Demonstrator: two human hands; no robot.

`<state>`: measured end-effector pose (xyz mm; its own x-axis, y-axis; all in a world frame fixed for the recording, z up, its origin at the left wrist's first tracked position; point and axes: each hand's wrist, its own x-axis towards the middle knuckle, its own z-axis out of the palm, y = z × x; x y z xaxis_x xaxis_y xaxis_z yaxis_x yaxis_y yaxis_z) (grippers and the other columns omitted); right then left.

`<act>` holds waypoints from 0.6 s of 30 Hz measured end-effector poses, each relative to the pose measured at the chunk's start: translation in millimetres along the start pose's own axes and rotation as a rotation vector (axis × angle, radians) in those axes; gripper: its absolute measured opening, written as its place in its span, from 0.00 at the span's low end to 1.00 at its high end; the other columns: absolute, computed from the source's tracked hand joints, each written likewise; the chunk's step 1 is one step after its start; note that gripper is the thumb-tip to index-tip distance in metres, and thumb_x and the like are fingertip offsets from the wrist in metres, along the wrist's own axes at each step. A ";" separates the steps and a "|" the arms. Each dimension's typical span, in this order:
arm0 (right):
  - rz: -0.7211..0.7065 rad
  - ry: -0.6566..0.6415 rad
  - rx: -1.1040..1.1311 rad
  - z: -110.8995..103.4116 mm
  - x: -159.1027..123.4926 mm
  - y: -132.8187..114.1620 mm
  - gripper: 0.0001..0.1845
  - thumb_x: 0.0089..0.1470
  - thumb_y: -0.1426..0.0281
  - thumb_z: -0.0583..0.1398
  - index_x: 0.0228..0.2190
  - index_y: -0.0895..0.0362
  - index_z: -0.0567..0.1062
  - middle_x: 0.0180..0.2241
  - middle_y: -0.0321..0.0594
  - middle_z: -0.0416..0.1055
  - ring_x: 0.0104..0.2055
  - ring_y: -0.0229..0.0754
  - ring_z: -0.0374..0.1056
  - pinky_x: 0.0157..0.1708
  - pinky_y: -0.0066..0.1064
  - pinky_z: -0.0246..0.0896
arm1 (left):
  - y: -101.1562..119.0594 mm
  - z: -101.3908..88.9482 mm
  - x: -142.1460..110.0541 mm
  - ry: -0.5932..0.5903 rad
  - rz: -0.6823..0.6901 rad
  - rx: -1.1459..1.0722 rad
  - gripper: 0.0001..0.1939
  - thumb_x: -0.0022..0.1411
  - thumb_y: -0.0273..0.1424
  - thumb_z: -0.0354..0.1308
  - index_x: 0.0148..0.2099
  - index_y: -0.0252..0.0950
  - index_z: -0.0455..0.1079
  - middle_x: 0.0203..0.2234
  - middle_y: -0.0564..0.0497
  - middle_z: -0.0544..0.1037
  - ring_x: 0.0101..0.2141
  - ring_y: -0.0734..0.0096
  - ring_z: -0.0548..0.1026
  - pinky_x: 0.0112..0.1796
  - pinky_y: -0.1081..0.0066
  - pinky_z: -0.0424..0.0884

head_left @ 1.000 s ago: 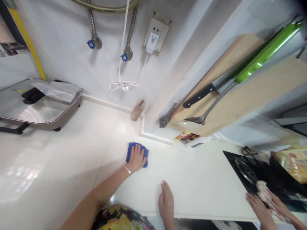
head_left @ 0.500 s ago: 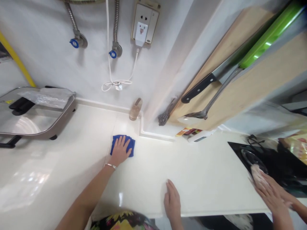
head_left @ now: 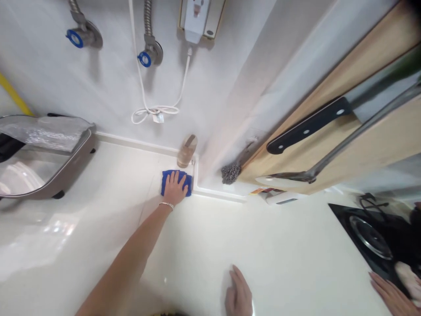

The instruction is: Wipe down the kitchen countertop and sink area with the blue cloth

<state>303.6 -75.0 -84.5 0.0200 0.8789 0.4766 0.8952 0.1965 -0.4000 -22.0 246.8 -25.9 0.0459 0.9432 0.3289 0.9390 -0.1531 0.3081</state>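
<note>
Cloth (head_left: 188,181) under the left hand (head_left: 175,188), fingers slightly apart, now lies nearer the brownish bottle (head_left: 187,152) than before.

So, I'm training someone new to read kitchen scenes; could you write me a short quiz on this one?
1. Multiple choice: what lies under the spread left hand?
A) a steel scourer
B) a blue cloth
C) a wooden board
2. True or false: the white plug is out of the wall socket.
3. Fill in the blank: the two wall valves have knobs coloured ____.

Key: 1 B; 2 false; 3 blue.
</note>
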 end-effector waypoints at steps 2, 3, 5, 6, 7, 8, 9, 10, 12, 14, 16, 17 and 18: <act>-0.001 -0.008 -0.005 -0.5 -0.3 2.3 0.21 0.64 0.61 0.53 0.53 0.55 0.74 0.52 0.51 0.75 0.51 0.51 0.73 0.47 0.45 0.72 | 3.7 4.0 10.4 -0.007 -0.001 0.005 0.28 0.67 0.39 0.50 0.66 0.36 0.66 0.67 0.36 0.61 0.67 0.43 0.56 0.65 0.45 0.49; -0.004 -0.013 -0.009 -0.7 -0.6 3.2 0.20 0.64 0.62 0.52 0.53 0.55 0.74 0.52 0.51 0.75 0.50 0.51 0.73 0.46 0.45 0.72 | 4.9 5.6 14.5 -0.010 0.002 0.006 0.28 0.67 0.39 0.50 0.66 0.37 0.66 0.67 0.36 0.61 0.67 0.43 0.56 0.65 0.45 0.49; -0.005 -0.023 -0.015 -0.9 -1.4 4.5 0.20 0.64 0.63 0.52 0.53 0.55 0.74 0.52 0.51 0.75 0.50 0.51 0.73 0.45 0.44 0.72 | 5.6 8.2 20.3 -0.012 0.012 0.006 0.28 0.67 0.39 0.50 0.66 0.37 0.66 0.67 0.37 0.62 0.67 0.44 0.57 0.65 0.46 0.49; -0.004 -0.028 -0.016 -0.8 -1.8 4.9 0.20 0.64 0.63 0.52 0.53 0.55 0.74 0.52 0.51 0.74 0.50 0.51 0.73 0.45 0.44 0.72 | 5.2 9.2 22.2 -0.011 0.017 0.002 0.27 0.67 0.39 0.50 0.66 0.38 0.66 0.67 0.38 0.62 0.67 0.45 0.56 0.66 0.46 0.49; 0.000 -0.032 -0.013 -0.7 -2.1 5.1 0.21 0.64 0.62 0.52 0.53 0.55 0.74 0.52 0.51 0.74 0.50 0.51 0.73 0.45 0.44 0.72 | 4.6 10.2 23.6 -0.009 0.020 -0.004 0.27 0.67 0.39 0.50 0.65 0.38 0.67 0.67 0.38 0.62 0.67 0.45 0.56 0.66 0.47 0.48; 0.004 -0.035 -0.007 -0.4 -2.4 5.2 0.21 0.64 0.62 0.52 0.53 0.54 0.73 0.52 0.51 0.74 0.50 0.51 0.73 0.45 0.44 0.72 | 3.8 11.1 24.6 -0.007 0.021 -0.013 0.27 0.67 0.39 0.50 0.65 0.39 0.67 0.67 0.39 0.62 0.67 0.46 0.56 0.66 0.46 0.48; 0.005 -0.035 0.000 -0.1 -2.5 5.3 0.21 0.64 0.62 0.52 0.54 0.54 0.73 0.53 0.50 0.74 0.50 0.51 0.73 0.45 0.45 0.72 | 3.0 12.0 25.6 -0.007 0.022 -0.024 0.27 0.67 0.39 0.49 0.65 0.39 0.67 0.67 0.39 0.62 0.67 0.46 0.56 0.66 0.46 0.48; 0.006 -0.031 0.008 0.4 -2.5 5.2 0.21 0.64 0.61 0.52 0.54 0.53 0.73 0.53 0.50 0.74 0.50 0.52 0.73 0.45 0.45 0.72 | 2.2 12.8 26.4 -0.007 0.022 -0.035 0.27 0.67 0.39 0.49 0.65 0.39 0.67 0.67 0.40 0.62 0.67 0.45 0.56 0.66 0.46 0.48; 0.008 -0.015 0.020 1.7 -2.2 4.6 0.22 0.64 0.61 0.52 0.55 0.51 0.73 0.53 0.49 0.74 0.51 0.52 0.73 0.46 0.46 0.72 | 1.0 13.9 28.2 -0.008 0.017 -0.053 0.27 0.66 0.39 0.49 0.65 0.39 0.67 0.67 0.40 0.62 0.67 0.45 0.56 0.66 0.45 0.47; 0.011 0.002 0.027 3.2 -1.7 3.1 0.21 0.64 0.60 0.53 0.55 0.50 0.73 0.53 0.48 0.74 0.51 0.53 0.73 0.47 0.48 0.72 | 0.5 14.1 29.9 -0.014 0.005 -0.063 0.27 0.66 0.39 0.49 0.65 0.39 0.68 0.66 0.40 0.62 0.67 0.45 0.55 0.66 0.45 0.47; 0.023 0.015 0.029 4.5 -1.5 0.6 0.20 0.64 0.61 0.53 0.54 0.50 0.73 0.53 0.47 0.74 0.52 0.53 0.72 0.49 0.49 0.72 | 0.4 13.3 30.6 -0.025 -0.006 -0.068 0.27 0.66 0.39 0.48 0.65 0.38 0.68 0.67 0.40 0.62 0.67 0.46 0.55 0.66 0.45 0.47; 0.031 0.015 0.028 4.9 -1.4 -0.9 0.20 0.64 0.62 0.52 0.54 0.51 0.73 0.54 0.48 0.74 0.53 0.53 0.72 0.49 0.49 0.71 | 0.6 12.4 30.1 -0.030 -0.009 -0.070 0.27 0.66 0.39 0.48 0.65 0.38 0.68 0.67 0.40 0.62 0.67 0.45 0.56 0.66 0.45 0.48; 0.039 0.011 0.025 5.3 -1.4 -2.5 0.20 0.64 0.64 0.52 0.55 0.51 0.72 0.54 0.48 0.73 0.54 0.53 0.71 0.50 0.49 0.71 | 0.9 11.4 28.6 -0.034 -0.011 -0.070 0.28 0.66 0.39 0.48 0.65 0.38 0.68 0.67 0.40 0.62 0.67 0.45 0.56 0.66 0.45 0.48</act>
<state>299.0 -74.4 -88.3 0.0595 0.8813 0.4689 0.8823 0.1732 -0.4376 -16.0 277.0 -26.4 0.0487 0.9543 0.2948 0.9136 -0.1618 0.3731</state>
